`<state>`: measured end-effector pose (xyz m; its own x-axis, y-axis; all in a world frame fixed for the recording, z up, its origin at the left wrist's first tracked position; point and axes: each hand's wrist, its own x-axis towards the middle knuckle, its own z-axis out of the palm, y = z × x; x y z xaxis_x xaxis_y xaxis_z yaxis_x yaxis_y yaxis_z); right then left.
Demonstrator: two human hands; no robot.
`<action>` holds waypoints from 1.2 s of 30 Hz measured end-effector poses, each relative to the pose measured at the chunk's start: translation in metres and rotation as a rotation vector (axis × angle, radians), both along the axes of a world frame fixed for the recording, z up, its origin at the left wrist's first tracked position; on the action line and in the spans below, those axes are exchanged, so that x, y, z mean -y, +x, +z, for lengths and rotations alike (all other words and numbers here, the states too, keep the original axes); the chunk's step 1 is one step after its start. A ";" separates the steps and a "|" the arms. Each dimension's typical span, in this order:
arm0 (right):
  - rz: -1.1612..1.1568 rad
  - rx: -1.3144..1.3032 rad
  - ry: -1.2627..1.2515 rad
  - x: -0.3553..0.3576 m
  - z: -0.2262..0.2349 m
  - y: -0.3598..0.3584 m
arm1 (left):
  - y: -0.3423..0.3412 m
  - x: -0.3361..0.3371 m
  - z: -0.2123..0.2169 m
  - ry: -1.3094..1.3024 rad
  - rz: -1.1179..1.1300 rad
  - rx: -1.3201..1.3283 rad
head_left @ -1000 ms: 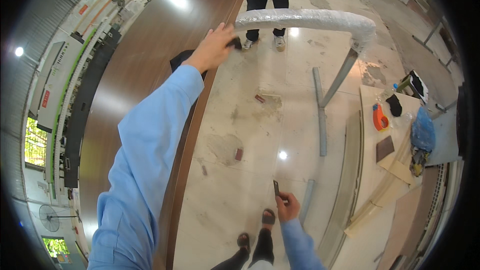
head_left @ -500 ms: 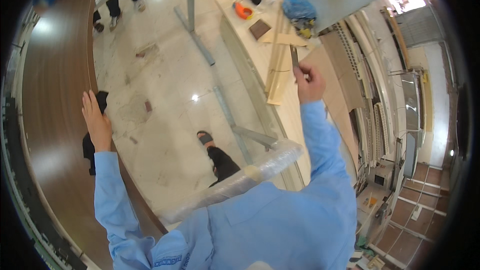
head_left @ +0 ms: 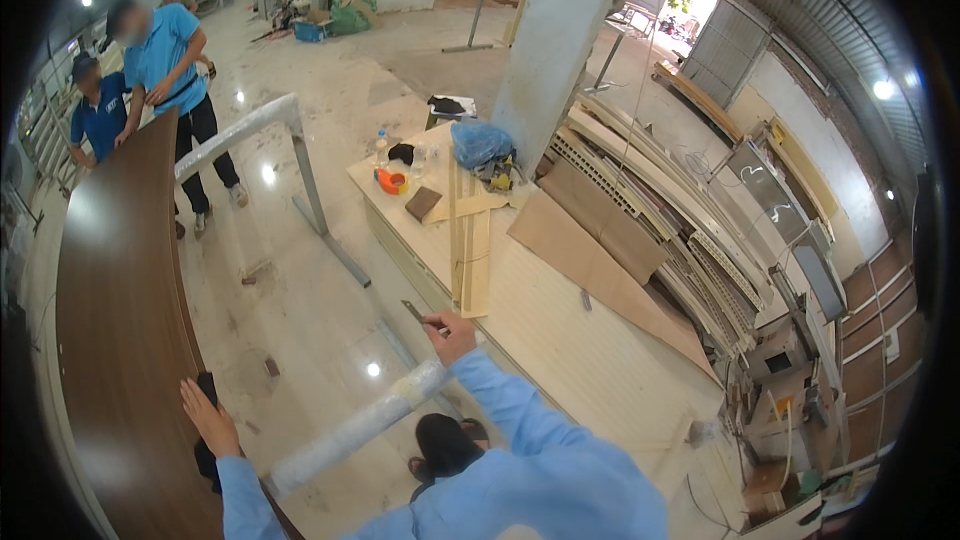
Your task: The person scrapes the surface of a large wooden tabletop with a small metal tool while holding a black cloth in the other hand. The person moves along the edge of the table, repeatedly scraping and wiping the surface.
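Note:
My left hand [head_left: 211, 420] rests with its fingers stretched along the right edge of a long dark brown wood-grain panel [head_left: 125, 290]. Something black, like cloth or a pad [head_left: 206, 460], sits at that edge under the hand. My right hand [head_left: 450, 337] is closed round a slim, dark flat tool that looks like a utility knife [head_left: 412, 311]; it points up and left. The hand is in front of the pale work table's corner, above a plastic-wrapped metal rail [head_left: 350, 430].
Two people in blue [head_left: 165, 50] stand at the panel's far end. On the pale table [head_left: 590, 365] are wood strips [head_left: 465, 250], orange tape [head_left: 390, 181] and a blue plastic bag [head_left: 480, 145]. Stacked boards [head_left: 660, 210] lie beyond. A second wrapped rail [head_left: 240, 135] crosses behind.
My view has tilted up, showing more of the room. My right hand has drawn back from over the table toward the near rail, still holding the tool. My left hand stays at the panel's edge.

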<state>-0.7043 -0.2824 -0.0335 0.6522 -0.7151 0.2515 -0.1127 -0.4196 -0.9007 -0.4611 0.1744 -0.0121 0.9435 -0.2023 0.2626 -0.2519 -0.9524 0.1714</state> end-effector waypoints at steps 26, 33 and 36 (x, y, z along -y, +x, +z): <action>0.296 -0.225 0.630 0.260 -0.014 -0.027 | 0.027 0.057 -0.024 0.329 0.791 0.056; 0.143 -0.402 0.569 0.370 -0.018 0.007 | 0.029 0.057 -0.029 0.226 0.822 0.103; 0.248 -0.394 0.543 0.375 -0.015 0.032 | 0.026 0.061 -0.035 0.203 0.851 0.139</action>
